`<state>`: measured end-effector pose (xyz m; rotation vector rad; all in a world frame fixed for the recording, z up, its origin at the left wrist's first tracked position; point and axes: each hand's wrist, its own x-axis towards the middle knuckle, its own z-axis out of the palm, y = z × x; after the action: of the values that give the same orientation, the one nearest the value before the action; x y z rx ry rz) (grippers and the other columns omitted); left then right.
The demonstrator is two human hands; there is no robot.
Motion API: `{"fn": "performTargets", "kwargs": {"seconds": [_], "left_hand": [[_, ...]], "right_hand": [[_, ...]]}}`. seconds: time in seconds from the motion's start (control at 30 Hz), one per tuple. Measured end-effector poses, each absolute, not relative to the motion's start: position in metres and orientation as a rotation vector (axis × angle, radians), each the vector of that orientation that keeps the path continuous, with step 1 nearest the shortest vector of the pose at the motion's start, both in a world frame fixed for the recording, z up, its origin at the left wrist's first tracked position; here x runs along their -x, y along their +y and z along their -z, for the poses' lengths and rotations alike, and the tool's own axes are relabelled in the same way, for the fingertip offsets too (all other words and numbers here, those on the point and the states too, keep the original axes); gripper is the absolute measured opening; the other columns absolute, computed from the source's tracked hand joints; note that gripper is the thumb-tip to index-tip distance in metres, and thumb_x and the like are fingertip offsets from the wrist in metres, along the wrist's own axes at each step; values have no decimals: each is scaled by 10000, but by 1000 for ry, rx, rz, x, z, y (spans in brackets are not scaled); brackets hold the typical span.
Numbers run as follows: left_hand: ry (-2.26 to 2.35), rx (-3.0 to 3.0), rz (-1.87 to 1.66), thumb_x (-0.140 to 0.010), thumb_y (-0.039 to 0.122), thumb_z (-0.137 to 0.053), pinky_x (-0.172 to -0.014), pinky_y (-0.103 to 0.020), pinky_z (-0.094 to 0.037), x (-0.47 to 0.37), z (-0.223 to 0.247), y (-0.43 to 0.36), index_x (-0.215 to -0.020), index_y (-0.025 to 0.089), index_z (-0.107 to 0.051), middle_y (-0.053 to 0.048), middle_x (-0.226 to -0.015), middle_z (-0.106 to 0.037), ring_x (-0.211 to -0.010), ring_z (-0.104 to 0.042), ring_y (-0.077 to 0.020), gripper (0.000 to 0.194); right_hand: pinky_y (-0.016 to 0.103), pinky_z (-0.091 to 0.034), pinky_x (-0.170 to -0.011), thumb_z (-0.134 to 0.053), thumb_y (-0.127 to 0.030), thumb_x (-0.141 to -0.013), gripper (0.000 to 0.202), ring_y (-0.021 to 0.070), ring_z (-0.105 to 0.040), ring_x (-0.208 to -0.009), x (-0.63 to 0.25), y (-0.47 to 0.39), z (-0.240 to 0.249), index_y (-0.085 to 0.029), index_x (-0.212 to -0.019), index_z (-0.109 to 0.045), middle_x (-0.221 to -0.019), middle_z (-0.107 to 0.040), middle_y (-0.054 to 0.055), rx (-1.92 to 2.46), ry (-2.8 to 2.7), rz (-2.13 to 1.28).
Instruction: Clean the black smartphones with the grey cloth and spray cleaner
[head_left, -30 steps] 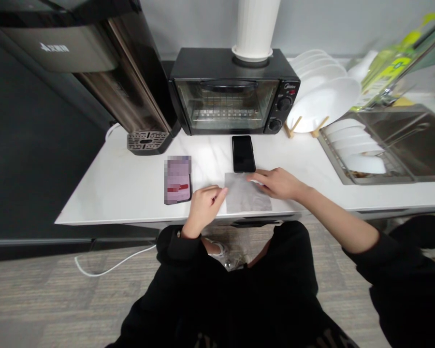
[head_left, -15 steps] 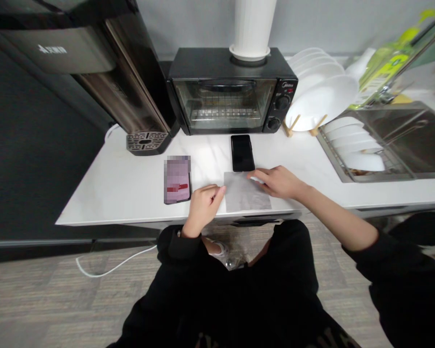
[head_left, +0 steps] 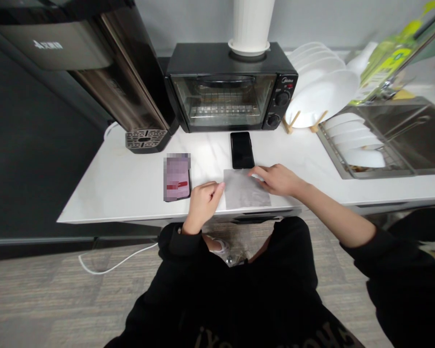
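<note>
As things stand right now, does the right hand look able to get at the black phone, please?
Probably yes: the right hand, its fingers at the gray sheet, is close to the near end of the black phone, and nothing seems to lie in between.

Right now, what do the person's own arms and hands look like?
Both the left hand and the right hand are ungloved. The left sleeve is black and reaches near the wrist, where a small band shows; the right sleeve, also black, leaves much of the forearm bare.
</note>
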<state>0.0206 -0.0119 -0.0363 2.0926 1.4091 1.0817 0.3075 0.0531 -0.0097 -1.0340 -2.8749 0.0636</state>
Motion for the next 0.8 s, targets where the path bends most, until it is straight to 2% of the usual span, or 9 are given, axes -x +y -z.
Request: {"fn": "performTargets", "kwargs": {"seconds": [0.1,0.37,0.53,0.67,0.8], "left_hand": [[1412,-2091,-1081,-1083,415,-446,-594,-322,-296,-21,37,-12,-578,230,-388,22,-556,-436,-526,-456,-135,542],[1414,-2085,-1085,-1075,416,-455,-595,-316,-310,-21,35,-12,-579,232,-396,23,-554,-439,-529,-458,-136,533],[1414,-2093,-1077,-1068,415,-467,-598,-313,-304,-21,35,-12,-584,232,-387,28,-559,-426,-534,-448,-135,524],[1424,-2101,-1066,-1069,420,-463,-600,-312,-307,-21,35,-12,-586,232,-395,26,-561,-436,-540,-460,-138,522],[1439,-2105,-1053,-1068,429,-458,-609,-311,-320,-21,36,-11,-592,231,-429,19,-569,-468,-556,-486,-143,517]], "right_hand": [[331,-268,-648,-449,-189,-967,451,181,-589,-642,-308,53,10,-229,-1413,-504,-1160,-787,99,1035,-2858,-59],[334,-296,-658,-441,-197,-985,411,199,-589,-624,-311,48,13,-216,-1386,-529,-993,-799,85,1088,-2819,-126],[330,-313,-665,-419,-249,-1028,407,203,-625,-660,-319,43,17,-222,-1426,-498,-1165,-794,112,1098,-2734,-158],[328,-332,-674,-432,-242,-1023,372,217,-633,-650,-321,41,18,-194,-1383,-512,-955,-799,84,1091,-2735,-219],[332,-341,-679,-408,-289,-1058,362,225,-633,-651,-317,44,19,-196,-1397,-494,-908,-794,75,1123,-2719,-212]]}}
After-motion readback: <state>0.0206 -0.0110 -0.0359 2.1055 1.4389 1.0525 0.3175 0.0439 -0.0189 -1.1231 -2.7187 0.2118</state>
